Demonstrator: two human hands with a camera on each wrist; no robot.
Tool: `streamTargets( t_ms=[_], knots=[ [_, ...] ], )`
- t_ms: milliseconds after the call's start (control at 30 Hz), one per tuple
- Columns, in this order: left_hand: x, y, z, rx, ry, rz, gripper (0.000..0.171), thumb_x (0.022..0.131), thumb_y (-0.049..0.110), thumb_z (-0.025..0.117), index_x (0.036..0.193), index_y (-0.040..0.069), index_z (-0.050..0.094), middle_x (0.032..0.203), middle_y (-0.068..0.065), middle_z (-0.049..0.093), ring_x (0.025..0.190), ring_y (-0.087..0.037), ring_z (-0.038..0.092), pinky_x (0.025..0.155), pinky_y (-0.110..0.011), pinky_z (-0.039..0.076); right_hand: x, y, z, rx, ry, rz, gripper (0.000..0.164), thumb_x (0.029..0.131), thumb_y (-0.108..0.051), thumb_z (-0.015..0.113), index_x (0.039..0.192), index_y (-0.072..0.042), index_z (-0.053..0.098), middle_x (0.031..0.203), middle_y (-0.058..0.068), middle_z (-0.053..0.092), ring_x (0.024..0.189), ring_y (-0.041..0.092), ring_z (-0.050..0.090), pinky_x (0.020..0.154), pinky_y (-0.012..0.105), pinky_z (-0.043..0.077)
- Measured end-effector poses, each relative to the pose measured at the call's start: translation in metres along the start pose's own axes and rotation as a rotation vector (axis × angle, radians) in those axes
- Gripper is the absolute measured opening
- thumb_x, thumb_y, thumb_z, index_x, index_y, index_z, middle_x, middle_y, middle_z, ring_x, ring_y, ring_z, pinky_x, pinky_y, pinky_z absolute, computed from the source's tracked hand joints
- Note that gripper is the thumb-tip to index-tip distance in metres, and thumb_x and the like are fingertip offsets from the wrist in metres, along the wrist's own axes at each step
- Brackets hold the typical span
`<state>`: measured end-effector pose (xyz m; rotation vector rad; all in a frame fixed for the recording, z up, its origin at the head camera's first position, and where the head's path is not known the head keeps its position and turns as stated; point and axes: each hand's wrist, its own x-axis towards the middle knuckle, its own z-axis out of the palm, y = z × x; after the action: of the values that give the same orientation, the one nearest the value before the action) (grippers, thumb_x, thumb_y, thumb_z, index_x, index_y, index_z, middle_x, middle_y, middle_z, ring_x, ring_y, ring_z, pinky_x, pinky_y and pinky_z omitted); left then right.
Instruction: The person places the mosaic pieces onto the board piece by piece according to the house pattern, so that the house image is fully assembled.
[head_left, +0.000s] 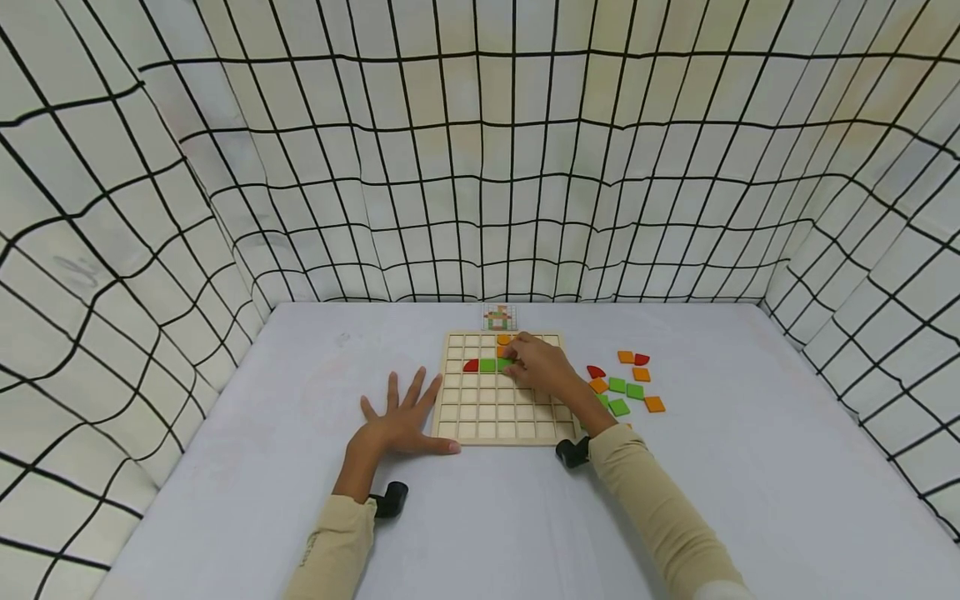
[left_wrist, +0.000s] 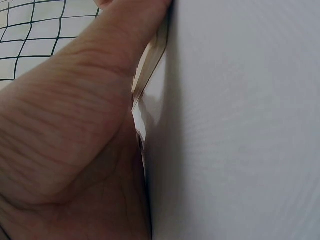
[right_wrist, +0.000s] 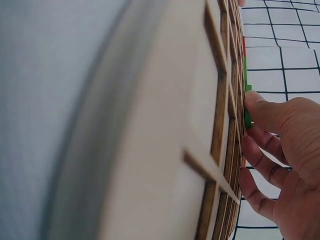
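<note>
1. One right hand (head_left: 543,364) pinches a green tile (head_left: 502,366) between thumb and forefinger, over the gridded wooden board (head_left: 498,408); whether it is fully seated, I cannot tell.
2. One left hand (head_left: 401,427) lies flat, fingers spread, holding nothing, beside the board's left edge.
3. Left of the pinched tile sit another green square (head_left: 487,365) and a red piece (head_left: 471,366).
4. Several loose tiles (head_left: 635,391), red, orange and green, lie on the table (head_left: 750,467) right of the board.
</note>
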<state>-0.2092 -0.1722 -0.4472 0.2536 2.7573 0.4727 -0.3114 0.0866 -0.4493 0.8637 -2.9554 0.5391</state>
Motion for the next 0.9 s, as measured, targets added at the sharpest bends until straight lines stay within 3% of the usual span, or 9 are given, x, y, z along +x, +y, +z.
streamTargets(
  t_ms=[900],
  knots=[
    [-0.0013, 0.0023, -0.0016, -0.011, 0.001, 0.001, 0.119, 0.071, 0.072, 0.07, 0.159, 0.022, 0.007, 0.165, -0.011, -0.01, 0.145, -0.049, -0.022, 0.098, -0.084, -0.009, -0.0002, 0.0019, -0.0003, 0.007, 0.0, -0.01, 0.024, 0.094, -0.029, 0.066, 0.114, -0.014, 0.067, 0.114, 0.0, 0.061, 0.089, 0.013, 0.06, 0.072, 0.027, 0.052]
  ],
)
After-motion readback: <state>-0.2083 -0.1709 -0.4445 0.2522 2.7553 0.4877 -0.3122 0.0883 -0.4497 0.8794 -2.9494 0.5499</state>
